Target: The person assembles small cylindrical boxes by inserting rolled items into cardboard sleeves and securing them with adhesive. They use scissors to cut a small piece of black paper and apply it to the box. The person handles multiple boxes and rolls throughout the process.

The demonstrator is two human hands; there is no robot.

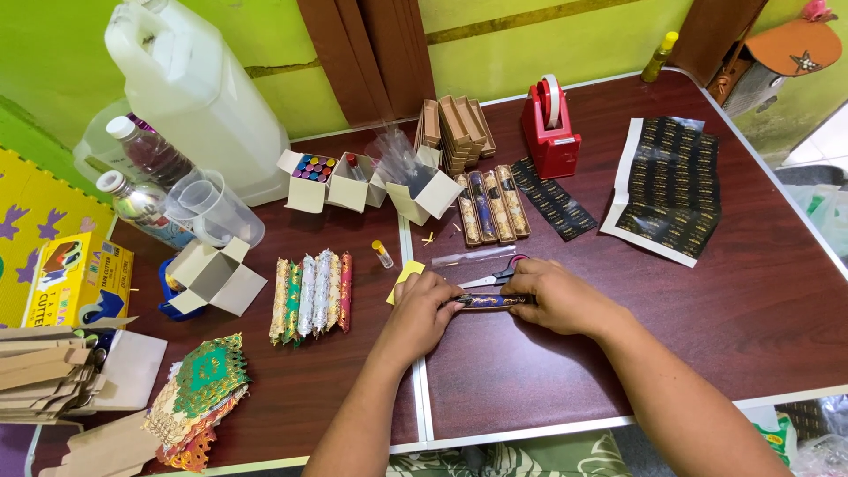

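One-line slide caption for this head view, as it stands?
Both hands, left hand and right hand, hold a small patterned tube over a dark red table, scissors just behind.

- You get bright, even light over the whole dark red table [760,291].
- You see soft white shine on the table by the red tape holder [550,119].
- Your hands drop only small, soft shadows.
- You see most things sharp and clear.
- The big white jug [199,88] looks stretched near the edge.
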